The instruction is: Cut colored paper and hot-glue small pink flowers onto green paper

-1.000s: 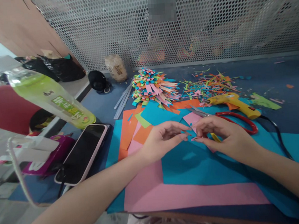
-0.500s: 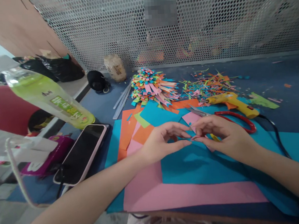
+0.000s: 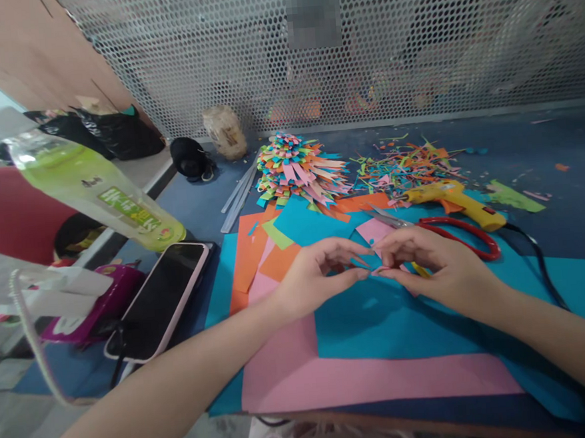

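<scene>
Above a blue paper sheet [image 3: 401, 335], my two hands meet fingertip to fingertip. My right hand [image 3: 428, 259] pinches a small pink paper strip [image 3: 380, 271] between thumb and fingers, most of it covered. My left hand [image 3: 321, 274] is curved beside the strip's end, its thumb and fingers apart; whether it touches the strip is hard to see. Just behind the right hand lie red-handled scissors [image 3: 474, 236], their blades pointing left. A bit of yellow shows under the right palm, too covered to name.
A yellow glue gun [image 3: 459, 201] with a black cord lies at right. Behind are paper scraps [image 3: 409, 167], a fringed multicolour paper piece [image 3: 299, 168] and clear glue sticks [image 3: 241, 197]. At left are a phone [image 3: 163, 301] and a green drink bottle [image 3: 100, 189]. A perforated metal panel [image 3: 241, 56] stands behind.
My left thumb has drawn back slightly to the left from the pink strip. The right hand keeps nearly the same place, still pinching it.
</scene>
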Demonstrator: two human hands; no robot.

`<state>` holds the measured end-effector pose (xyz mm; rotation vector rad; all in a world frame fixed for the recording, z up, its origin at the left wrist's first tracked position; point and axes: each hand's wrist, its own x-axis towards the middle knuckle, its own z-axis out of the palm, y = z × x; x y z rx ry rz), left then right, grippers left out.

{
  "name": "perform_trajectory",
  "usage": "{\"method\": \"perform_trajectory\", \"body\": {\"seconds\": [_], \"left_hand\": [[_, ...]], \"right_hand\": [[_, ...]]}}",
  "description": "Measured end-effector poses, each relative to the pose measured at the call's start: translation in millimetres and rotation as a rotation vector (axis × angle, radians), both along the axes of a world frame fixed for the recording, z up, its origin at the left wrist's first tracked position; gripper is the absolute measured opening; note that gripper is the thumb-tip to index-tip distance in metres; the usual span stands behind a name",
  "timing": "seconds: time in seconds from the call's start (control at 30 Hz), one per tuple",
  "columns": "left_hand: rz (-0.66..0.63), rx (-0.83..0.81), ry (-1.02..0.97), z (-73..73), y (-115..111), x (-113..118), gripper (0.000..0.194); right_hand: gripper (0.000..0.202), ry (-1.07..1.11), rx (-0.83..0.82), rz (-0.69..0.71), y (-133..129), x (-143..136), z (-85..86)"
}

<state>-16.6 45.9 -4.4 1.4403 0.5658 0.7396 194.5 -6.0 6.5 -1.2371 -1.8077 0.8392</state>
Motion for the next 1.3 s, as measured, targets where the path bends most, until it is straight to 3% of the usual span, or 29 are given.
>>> {"method": "perform_trajectory", "body": {"seconds": [0.37,0.6,0.77,0.9,1.07,1.3], "left_hand": [[-0.009,0.112,0.057,0.1,-1.1,-0.7,0.028],[-0.043,0.122,0.068,1.1,-1.4,-2.4,0.028],[0.022,0.179,0.030,5.2,-3.6,-1.9,0.030],[0.089,0.039,-0.054,9.6,-4.3,0.3,0.029],[-0.023,-0.101,-0.093,7.5,-3.6,1.6,0.033],[-0.140,0.023,0.058,8.1,-5.1,0.2,0.035]], "right_hand": [[0.025,-0.061,-0.013,-0.009,-0.8,1.5,0.3],[0.021,-0.141,0.073,-0.018,-2.2,0.6,1.1],[0.021,-0.211,0.308,0.000,-2.5,1.2,3.1],[0.022,-0.377,0.537,0.101,-3.4,6.6,3.9],[0.030,-0.520,0.900,0.290,-6.2,14.0,2.2],[0.025,-0.570,0.975,0.302,-7.3,8.5,6.7]]}}
